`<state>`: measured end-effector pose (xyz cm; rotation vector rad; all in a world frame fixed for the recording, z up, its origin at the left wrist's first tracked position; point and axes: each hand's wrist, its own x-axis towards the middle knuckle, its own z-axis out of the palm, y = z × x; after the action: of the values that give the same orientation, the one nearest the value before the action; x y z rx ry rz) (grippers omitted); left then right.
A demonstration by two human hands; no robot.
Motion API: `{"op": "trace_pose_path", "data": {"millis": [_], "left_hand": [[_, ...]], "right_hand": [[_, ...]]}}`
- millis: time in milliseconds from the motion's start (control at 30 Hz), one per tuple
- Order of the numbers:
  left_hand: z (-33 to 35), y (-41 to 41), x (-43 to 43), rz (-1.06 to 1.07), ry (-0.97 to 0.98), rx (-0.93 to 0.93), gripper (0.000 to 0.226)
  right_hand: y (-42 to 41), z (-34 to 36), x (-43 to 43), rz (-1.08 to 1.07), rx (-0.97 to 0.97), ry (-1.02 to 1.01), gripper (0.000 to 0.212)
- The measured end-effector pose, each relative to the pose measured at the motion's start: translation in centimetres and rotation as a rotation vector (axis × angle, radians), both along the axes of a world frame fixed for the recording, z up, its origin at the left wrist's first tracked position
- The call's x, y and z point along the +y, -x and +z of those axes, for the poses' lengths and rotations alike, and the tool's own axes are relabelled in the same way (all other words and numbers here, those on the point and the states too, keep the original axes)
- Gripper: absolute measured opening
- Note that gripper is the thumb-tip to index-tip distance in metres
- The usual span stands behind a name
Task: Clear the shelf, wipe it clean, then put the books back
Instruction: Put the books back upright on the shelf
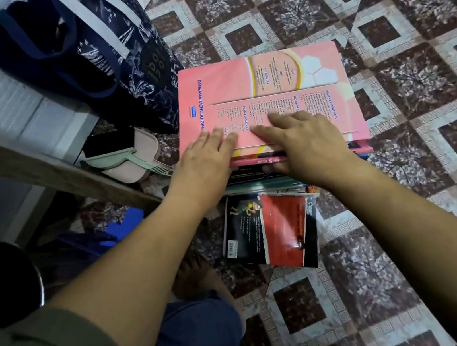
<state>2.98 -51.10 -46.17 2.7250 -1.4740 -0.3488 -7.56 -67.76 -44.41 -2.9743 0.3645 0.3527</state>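
Books in a flat stack point(258, 180) sit on the brown-and-white patterned tile floor point(416, 83), not on any shelf. Both hands are on the top one, a large pink glossy softcover point(253, 91). The left hand point(206, 154) lies with straight fingers pressed on the cover's near left corner. The right hand point(305, 142) lies flat beside it at about 3 o'clock, its thumb dropped over the near edge against the spines and closing on nothing I can see. From these hands the pink book runs off toward 12 and 2 o'clock, with its long axis from 9 to 3 and its spine facing 6. Most of its weight therefore lies beyond and to the right of the palms, nearer the right hand. I judge a lift would tip that way unless the right hand shifts toward 3. At 6 o'clock a red-and-black glossy paperback point(272, 231) juts from the bottom, askew. At 10 o'clock stands a navy printed tote bag point(77, 56), touching or just beside the stack. At 9 o'clock a pale pink-and-green dustpan set point(126, 159) lies before a brown wooden board point(25, 166), crowding that route.
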Motion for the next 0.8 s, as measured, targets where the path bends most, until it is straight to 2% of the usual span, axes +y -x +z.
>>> {"op": "trace_pose_path", "data": {"millis": [167,300,367,467,533,700,800], "left_hand": [[-0.3,0.3,0.3,-0.037,-0.018,-0.055,0.062],[0.0,0.3,0.4,-0.054,0.011,-0.073,0.072],[-0.1,0.3,0.5,-0.051,-0.002,-0.059,0.079],[-0.7,0.6,0.7,-0.048,-0.132,-0.059,0.103],[-0.9,0.9,0.6,-0.044,-0.167,-0.092,0.108],[-1.2,1.2,0.4,-0.003,-0.121,-0.147,0.089],[-1.7,1.3,0.6,-0.017,-0.058,-0.249,0.079]], "right_hand": [[0.9,-1.7,-0.1,-0.026,-0.107,-0.035,0.093],[1.5,-3.4,0.2,-0.006,-0.057,0.028,0.108],[1.5,-3.6,0.3,0.003,-0.062,0.088,0.102],[1.1,-3.5,0.3,0.034,-0.054,0.134,0.094],[1.0,-3.2,0.4,0.056,-0.047,0.159,0.092],[1.0,-3.1,0.7,0.062,-0.078,0.182,0.085],[1.4,-3.0,0.8,0.061,-0.062,0.179,0.084]]}}
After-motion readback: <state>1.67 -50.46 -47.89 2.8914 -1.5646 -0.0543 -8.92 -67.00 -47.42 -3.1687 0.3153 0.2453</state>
